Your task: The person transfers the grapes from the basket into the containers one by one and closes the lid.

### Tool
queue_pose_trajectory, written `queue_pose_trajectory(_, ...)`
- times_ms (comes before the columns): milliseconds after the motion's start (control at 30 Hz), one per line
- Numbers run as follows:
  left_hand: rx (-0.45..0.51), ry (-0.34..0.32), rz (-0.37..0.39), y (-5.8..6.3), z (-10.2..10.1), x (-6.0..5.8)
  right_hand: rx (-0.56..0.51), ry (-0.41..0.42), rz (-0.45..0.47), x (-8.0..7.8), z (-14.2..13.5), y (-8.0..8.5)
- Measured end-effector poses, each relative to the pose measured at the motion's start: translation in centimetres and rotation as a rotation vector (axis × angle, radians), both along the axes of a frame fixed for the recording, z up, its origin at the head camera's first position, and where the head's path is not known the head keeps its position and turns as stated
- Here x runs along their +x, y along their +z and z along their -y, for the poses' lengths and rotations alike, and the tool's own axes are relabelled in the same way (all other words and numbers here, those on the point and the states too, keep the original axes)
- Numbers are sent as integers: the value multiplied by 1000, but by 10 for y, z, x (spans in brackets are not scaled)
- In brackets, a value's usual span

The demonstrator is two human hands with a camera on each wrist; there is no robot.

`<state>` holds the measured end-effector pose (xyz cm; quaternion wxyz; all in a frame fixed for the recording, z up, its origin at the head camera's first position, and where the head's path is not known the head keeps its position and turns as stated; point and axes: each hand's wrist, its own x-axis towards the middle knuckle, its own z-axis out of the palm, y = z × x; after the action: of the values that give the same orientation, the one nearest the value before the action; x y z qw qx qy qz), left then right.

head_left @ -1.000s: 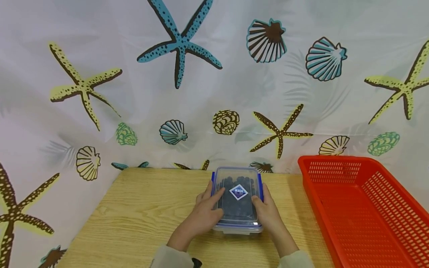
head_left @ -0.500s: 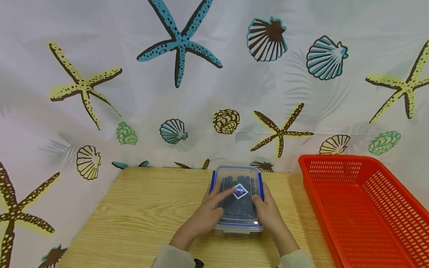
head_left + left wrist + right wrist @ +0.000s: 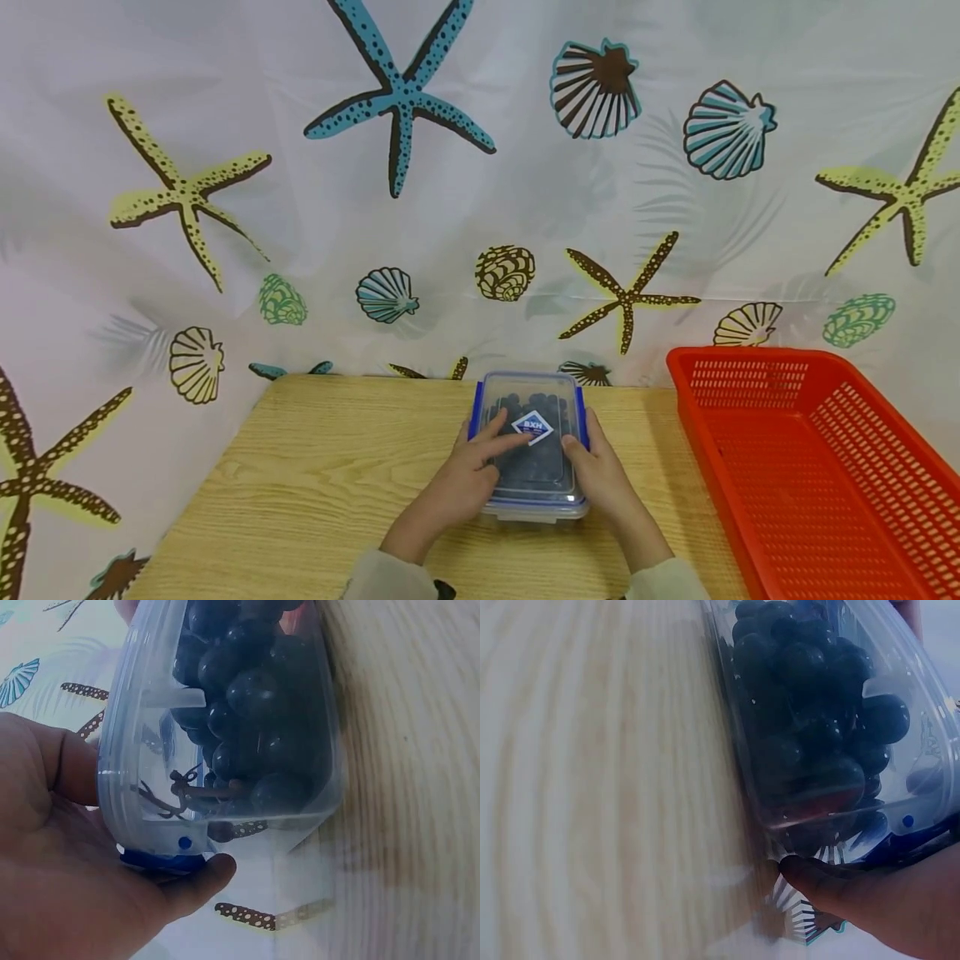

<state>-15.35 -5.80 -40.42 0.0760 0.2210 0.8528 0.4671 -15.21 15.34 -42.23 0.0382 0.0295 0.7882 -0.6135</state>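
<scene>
A clear plastic food container (image 3: 528, 492) with a see-through lid, blue side clips and a diamond-shaped label (image 3: 532, 427) is at the table's middle. Dark grapes (image 3: 251, 694) fill much of it, and a brown stem (image 3: 180, 791) shows through the wall. My left hand (image 3: 457, 487) holds the left side; two fingers reach across the lid, one touching the label's lower edge, while another lies along the side by the blue clip (image 3: 161, 860). My right hand (image 3: 603, 479) grips the right side, thumb on the lid, fingers down the wall. Part of those fingers is hidden behind the container.
To the right stands a big red plastic basket (image 3: 712, 467) with perforated walls. The wooden table (image 3: 315, 475) ends at the back against a white cloth (image 3: 450, 217) printed with starfish and shells.
My left hand's fingers have slid further right over the lid, one reaching the label and then dropping to its lower edge. The right hand and container have hardly moved.
</scene>
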Motion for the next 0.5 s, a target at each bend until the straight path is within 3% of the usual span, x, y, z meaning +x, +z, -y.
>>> queue_pose_trajectory(333, -57, 75, -37, 4, 2, 6, 82, -58, -63, 2, -2, 0)
queue_pose_trajectory(500, -119, 92, -141, 14, 5, 10, 161, -49, -89, 7, -8, 11)
